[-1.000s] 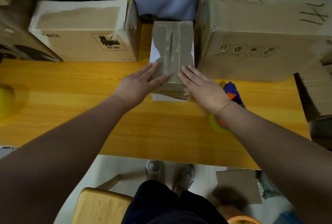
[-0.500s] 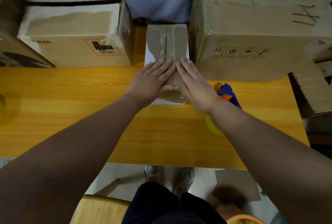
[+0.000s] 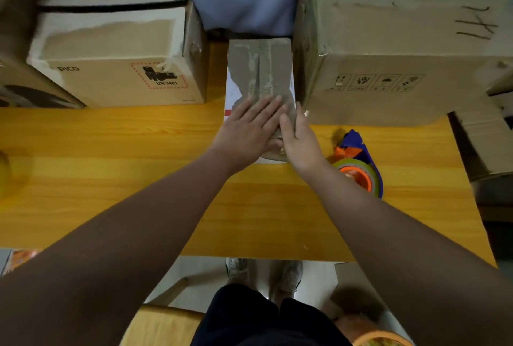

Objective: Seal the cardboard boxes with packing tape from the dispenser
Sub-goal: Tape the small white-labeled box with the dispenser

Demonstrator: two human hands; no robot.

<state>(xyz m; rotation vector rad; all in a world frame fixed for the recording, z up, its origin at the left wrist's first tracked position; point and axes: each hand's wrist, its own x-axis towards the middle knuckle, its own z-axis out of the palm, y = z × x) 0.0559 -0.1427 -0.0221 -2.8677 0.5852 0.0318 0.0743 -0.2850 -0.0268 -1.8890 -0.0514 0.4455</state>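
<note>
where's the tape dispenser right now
In the head view, the tape dispenser lies on the table just right of the right hand, in front of the large right-side box.

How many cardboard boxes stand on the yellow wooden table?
4: the small grey-brown cardboard box in the middle, the PICO-labelled brown box left of it, the large brown box to its right, and a cut-off box at the far left. More may be hidden.
</note>
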